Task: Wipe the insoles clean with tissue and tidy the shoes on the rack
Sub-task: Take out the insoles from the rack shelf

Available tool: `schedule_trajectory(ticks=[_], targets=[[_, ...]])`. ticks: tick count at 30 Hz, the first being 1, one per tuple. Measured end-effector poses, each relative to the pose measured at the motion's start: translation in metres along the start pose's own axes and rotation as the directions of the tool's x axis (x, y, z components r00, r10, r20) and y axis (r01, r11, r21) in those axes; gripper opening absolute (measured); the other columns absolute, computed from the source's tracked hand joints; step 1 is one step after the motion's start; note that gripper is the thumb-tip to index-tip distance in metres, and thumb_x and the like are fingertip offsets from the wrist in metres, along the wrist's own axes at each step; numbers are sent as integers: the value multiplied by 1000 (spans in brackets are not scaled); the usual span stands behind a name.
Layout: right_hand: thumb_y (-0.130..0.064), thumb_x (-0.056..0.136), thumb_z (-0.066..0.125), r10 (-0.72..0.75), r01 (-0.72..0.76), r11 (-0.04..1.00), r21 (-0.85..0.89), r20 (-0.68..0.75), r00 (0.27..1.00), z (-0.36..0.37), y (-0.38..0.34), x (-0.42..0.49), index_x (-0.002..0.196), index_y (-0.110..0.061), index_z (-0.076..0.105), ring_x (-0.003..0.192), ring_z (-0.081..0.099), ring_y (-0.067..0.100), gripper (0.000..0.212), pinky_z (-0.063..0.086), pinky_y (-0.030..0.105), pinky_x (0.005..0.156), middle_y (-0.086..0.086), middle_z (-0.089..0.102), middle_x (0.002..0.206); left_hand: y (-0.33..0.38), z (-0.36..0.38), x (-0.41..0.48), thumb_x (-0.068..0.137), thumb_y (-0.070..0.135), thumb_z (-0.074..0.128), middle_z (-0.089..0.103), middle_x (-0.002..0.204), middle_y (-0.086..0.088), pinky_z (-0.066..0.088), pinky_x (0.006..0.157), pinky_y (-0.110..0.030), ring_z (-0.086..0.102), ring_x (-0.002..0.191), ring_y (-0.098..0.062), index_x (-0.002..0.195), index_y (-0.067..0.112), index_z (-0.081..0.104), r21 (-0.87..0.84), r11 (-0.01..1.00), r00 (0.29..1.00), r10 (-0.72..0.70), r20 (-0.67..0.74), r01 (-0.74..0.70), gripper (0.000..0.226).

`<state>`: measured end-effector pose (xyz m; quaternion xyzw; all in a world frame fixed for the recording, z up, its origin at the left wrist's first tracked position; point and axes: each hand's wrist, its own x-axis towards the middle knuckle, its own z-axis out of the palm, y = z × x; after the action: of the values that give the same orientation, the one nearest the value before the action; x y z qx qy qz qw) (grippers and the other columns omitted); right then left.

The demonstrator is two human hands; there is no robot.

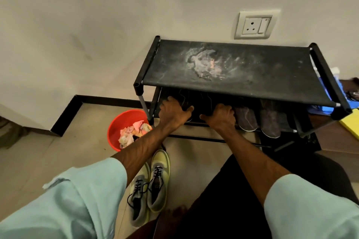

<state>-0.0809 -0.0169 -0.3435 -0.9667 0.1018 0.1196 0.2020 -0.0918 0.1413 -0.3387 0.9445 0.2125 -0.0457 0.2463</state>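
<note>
Reaches left hand (174, 113) and right hand (221, 117) side by side under the top tier of the shoe rack (147, 62), onto its lower shelf. Grips a dark shoe (185, 101) with the left, knuckles up, thumb splayed rightward, fingers curled over the upper and lost in shadow. Clasps a second dark shoe (208, 104) with the right the same way, thumb pointing left. Cannot tell more of either shoe than a thin pale outline in the gloom. Above the hands: taut black fabric on a black tube frame, dusty, with a whitish swirled smear (206, 64) near the middle. On the same lower shelf, just right of the right hand: purple-grey shoes (247, 120), a pair, rounded ends with pale rims toward the camera. On the beige tiled floor in front of the rack, below the left forearm: yellow-green sneakers (158, 180) with grey panels and black laces, side by side, touching. Beside the rack's left leg: round red bucket (114, 132), smooth plastic, with crumpled tissue (132, 134) in pale pink and cream inside. Pale mint sleeves (87, 190) pushed up both forearms.
</note>
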Motion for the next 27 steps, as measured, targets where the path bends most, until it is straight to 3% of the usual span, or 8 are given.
schedule_trajectory(ticks=[4,8,11,16,20,23,25,27], targets=[[-61,77,78,13,-12,1000,-18,49,999,5,1,11,139,-7,50,131,50,38,87,51,45,96,20,50,140,14,6,12,67,81,71,56,135,-15,50,94,-42,55,126,-36,136,2,43,92,994,998,-55,36,51,108],[-59,73,83,36,-36,999,5,82,996,-3,-4,25,134,-9,57,129,55,35,83,53,43,95,15,57,137,23,9,24,66,74,77,70,108,-5,55,79,-33,68,108,-27,105,12,67,152,988,997,-4,82,-9,75],[-51,81,80,64,-83,976,200,100,993,-5,0,35,131,-6,60,128,56,36,70,53,44,100,16,58,138,26,8,27,69,67,80,70,114,-4,54,84,-32,66,112,-26,107,16,68,156,988,990,-35,135,14,65],[-11,86,76,189,-270,837,476,212,959,-4,9,37,117,0,66,74,68,27,34,62,38,63,17,67,118,13,2,35,64,52,91,70,117,-9,60,86,-38,69,107,-30,114,9,68,2,988,968,-150,201,153,70],[-7,83,77,176,-315,741,593,281,943,-2,12,29,121,1,63,60,64,24,41,47,24,37,20,69,113,5,-2,33,81,22,85,70,92,-11,57,53,-30,68,70,-20,108,2,67,-263,930,945,-184,270,256,38],[-1,84,72,136,-351,657,667,354,925,-3,10,12,119,1,62,51,58,23,36,44,23,39,20,70,94,-2,-12,20,90,9,75,65,97,-8,60,68,-28,60,72,-13,96,9,64,-448,820,892,-156,425,357,13],[1,87,68,109,-362,641,677,387,916,-9,10,-8,111,0,62,53,59,22,25,49,28,46,16,67,82,-10,-28,4,90,6,74,64,91,-6,59,59,-22,58,72,-10,94,12,62,-495,778,864,-119,490,388,14],[2,88,66,69,-389,610,690,443,894,-15,13,-31,110,-1,61,61,62,22,22,54,31,52,13,67,79,-25,-46,-11,88,5,76,68,97,-8,57,53,-21,62,78,-12,112,9,62,-519,752,839,-83,537,407,29]])
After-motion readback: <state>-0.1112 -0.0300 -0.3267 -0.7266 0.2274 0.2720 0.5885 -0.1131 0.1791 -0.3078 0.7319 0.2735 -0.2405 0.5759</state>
